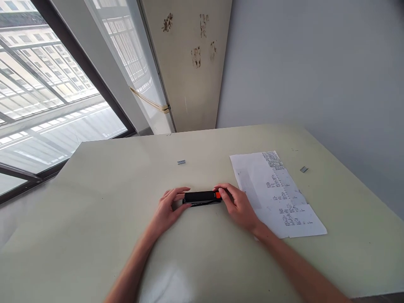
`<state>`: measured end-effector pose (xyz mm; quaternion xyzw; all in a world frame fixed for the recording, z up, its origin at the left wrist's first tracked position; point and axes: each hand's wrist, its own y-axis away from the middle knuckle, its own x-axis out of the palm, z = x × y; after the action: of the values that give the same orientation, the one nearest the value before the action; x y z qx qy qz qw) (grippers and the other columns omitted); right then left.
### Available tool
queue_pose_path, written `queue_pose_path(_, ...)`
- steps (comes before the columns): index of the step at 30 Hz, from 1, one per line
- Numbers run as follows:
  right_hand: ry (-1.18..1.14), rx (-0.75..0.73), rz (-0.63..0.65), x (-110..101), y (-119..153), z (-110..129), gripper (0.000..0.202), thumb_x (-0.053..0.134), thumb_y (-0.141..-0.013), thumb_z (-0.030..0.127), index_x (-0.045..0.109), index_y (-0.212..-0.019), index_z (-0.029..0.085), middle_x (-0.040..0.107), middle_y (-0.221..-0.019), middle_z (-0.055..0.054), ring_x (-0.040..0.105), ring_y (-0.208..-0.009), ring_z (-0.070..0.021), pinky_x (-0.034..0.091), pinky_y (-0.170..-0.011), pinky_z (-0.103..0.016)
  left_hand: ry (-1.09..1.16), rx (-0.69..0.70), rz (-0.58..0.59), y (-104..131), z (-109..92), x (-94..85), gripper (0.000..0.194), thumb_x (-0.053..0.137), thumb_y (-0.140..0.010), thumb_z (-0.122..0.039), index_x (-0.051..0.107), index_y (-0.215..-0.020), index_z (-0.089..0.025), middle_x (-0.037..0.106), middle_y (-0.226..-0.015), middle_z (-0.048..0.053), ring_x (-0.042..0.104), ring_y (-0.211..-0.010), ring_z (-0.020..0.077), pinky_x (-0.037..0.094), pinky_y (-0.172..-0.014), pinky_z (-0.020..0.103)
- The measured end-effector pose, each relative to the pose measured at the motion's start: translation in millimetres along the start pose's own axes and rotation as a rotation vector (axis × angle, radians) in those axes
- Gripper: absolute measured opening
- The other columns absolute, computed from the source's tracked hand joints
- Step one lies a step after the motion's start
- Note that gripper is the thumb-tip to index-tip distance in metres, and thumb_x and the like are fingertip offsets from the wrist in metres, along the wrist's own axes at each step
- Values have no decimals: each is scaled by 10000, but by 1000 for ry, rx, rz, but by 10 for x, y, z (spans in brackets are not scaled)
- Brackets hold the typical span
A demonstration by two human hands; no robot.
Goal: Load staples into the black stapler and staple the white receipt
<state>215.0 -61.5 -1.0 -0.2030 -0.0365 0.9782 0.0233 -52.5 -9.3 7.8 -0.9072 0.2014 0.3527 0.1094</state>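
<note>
A black stapler [202, 197] with a red-orange patch at its right end lies crosswise on the pale table. My left hand [168, 207] grips its left end, with the thumb on the near side and the fingers on the far side. At the right end, my right hand [236, 204] pinches the stapler close to the red-orange patch. Beyond it, a short strip of staples [181, 162] rests on the tabletop. Printed paper sheets [252, 181] lie to the right, partly beneath my right wrist.
The pale table [94, 235] spreads out to both sides. A second small staple strip [304, 169] sits right of the sheets. Behind the table stand a stained white fridge [189, 92] and a grey-blue wall [303, 71]. A window [47, 92] is on the left.
</note>
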Motion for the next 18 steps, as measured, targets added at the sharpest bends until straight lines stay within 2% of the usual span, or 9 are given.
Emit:
queue_pose_path(3,17,-13,6,2,-1,-10,357,426,-1091,488,690,-1172,261,779,-1151,-62,727,-955,-231,593,-806,-373,2,2,-2,4,27,9,373,656,-978,-448,629,-1323,-308,782,-1244,25,670,-1200,284,492,-1067,463)
queue_pose_path(10,36,-14,24,9,-1,-43,327,418,-1100,452,680,-1179,273,763,-1152,-53,706,-1023,-232,562,-894,-384,67,11,-5,22,-19,-3,407,706,-952,-434,645,-1328,-293,777,-1240,40,670,-1189,287,452,-1084,443)
queue_pose_path(15,37,-22,42,9,4,-50,293,428,-1100,425,670,-1181,281,754,-1128,-47,689,-1008,-232,540,-914,-395,294,48,16,48,-50,-90,432,624,-987,-455,616,-1364,-246,739,-1332,95,651,-1253,305,431,-1105,431)
queue_pose_path(18,41,-33,51,13,11,-58,290,425,-1103,412,666,-1195,281,746,-1137,-49,681,-1008,-230,532,-920,-398,443,-18,-45,50,-42,-112,445,552,-1010,-513,622,-1337,-219,750,-1299,107,648,-1229,308,433,-1105,435)
